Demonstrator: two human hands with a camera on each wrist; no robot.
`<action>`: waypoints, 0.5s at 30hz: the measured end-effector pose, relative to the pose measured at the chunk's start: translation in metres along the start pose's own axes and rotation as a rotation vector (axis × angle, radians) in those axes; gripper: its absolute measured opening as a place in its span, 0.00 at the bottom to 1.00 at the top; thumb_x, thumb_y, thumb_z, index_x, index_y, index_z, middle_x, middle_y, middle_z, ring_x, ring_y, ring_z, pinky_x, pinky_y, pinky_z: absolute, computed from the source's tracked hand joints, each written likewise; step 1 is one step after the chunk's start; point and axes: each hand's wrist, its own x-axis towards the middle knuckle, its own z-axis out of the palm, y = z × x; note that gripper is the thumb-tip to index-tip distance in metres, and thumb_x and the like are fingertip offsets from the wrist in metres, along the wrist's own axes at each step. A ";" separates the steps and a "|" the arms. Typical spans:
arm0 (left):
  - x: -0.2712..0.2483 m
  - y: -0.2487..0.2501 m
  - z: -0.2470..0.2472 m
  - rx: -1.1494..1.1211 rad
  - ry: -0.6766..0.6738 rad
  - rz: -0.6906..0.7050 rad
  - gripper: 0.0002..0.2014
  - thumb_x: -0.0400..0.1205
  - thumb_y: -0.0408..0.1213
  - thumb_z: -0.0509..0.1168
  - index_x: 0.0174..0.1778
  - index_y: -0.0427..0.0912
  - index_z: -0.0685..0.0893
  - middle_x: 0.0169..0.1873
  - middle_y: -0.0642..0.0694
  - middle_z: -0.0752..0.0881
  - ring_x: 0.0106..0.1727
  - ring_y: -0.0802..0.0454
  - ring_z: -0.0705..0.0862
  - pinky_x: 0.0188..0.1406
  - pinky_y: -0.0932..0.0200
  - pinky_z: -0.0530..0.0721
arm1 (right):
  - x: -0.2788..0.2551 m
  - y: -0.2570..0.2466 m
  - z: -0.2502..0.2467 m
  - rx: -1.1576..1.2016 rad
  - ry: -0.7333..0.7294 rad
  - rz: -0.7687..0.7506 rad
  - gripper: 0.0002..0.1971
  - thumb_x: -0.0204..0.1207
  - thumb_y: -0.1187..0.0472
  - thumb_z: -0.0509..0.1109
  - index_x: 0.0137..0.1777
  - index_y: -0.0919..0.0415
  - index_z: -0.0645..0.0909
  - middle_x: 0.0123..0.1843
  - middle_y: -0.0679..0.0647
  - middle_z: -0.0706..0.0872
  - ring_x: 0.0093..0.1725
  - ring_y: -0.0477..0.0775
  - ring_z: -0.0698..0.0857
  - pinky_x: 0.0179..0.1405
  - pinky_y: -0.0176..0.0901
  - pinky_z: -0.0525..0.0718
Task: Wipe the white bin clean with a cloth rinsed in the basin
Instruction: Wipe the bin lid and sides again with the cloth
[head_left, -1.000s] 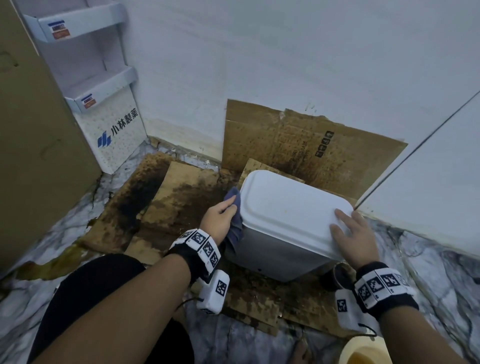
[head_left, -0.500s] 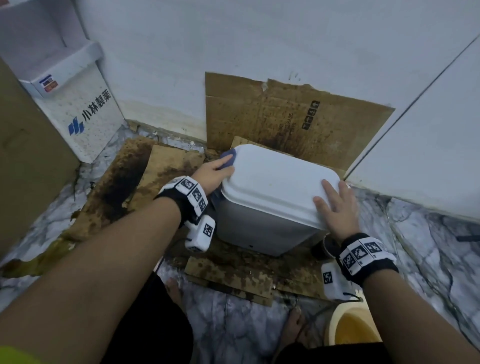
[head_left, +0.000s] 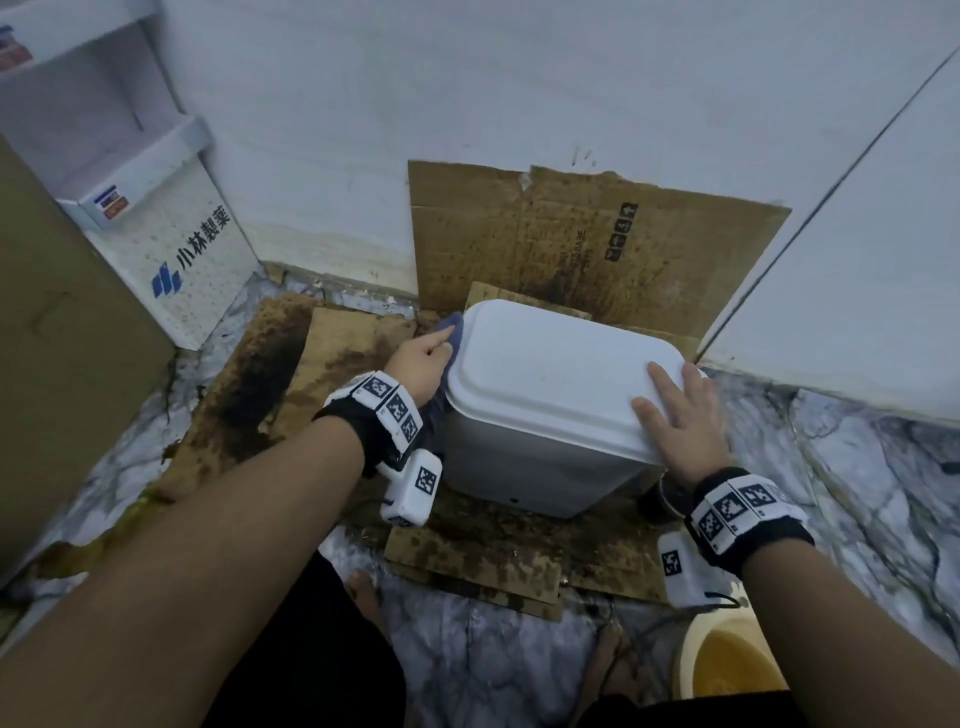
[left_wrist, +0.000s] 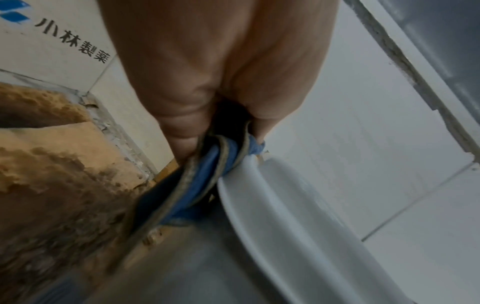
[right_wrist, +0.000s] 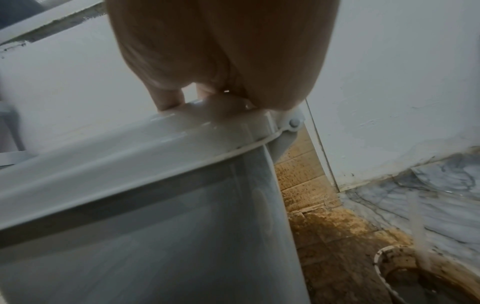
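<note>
Left hand (head_left: 422, 364) grips cloth (head_left: 451, 332) against the white bin (head_left: 545, 384) lid's edge; right hand (head_left: 680, 415) lies flat opposite, steadying it. Risk: one-sided pressure could slide the bin across soiled cardboard (head_left: 332, 364)

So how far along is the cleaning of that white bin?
Midway, by the look of it. The lid of the white bin looks mostly clean, with faint yellowish marks left. In hand: the left hand presses a blue cloth against the lid's left rim, while the right hand lies flat on the lid, steadying it. Left: the grey front wall, and probably another rinse in the basin of yellowish water.
</note>
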 end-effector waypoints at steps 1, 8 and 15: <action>-0.009 -0.005 0.002 0.002 0.016 -0.003 0.20 0.88 0.39 0.56 0.78 0.48 0.74 0.55 0.53 0.85 0.49 0.57 0.81 0.49 0.59 0.79 | 0.000 0.001 0.000 0.009 0.005 0.001 0.29 0.82 0.37 0.55 0.82 0.37 0.57 0.87 0.51 0.44 0.85 0.57 0.40 0.83 0.61 0.38; -0.065 -0.017 0.022 0.120 0.115 0.027 0.23 0.87 0.38 0.60 0.79 0.53 0.71 0.66 0.48 0.83 0.43 0.59 0.82 0.38 0.67 0.77 | 0.001 0.000 -0.002 -0.020 -0.016 0.000 0.28 0.83 0.38 0.54 0.82 0.38 0.55 0.87 0.52 0.43 0.85 0.58 0.39 0.82 0.64 0.40; -0.097 -0.022 0.023 0.243 0.094 0.047 0.20 0.83 0.35 0.65 0.71 0.53 0.81 0.68 0.47 0.83 0.65 0.46 0.82 0.60 0.64 0.76 | 0.004 0.001 -0.003 -0.042 -0.036 -0.003 0.30 0.81 0.36 0.53 0.82 0.37 0.55 0.87 0.52 0.43 0.85 0.58 0.40 0.82 0.63 0.41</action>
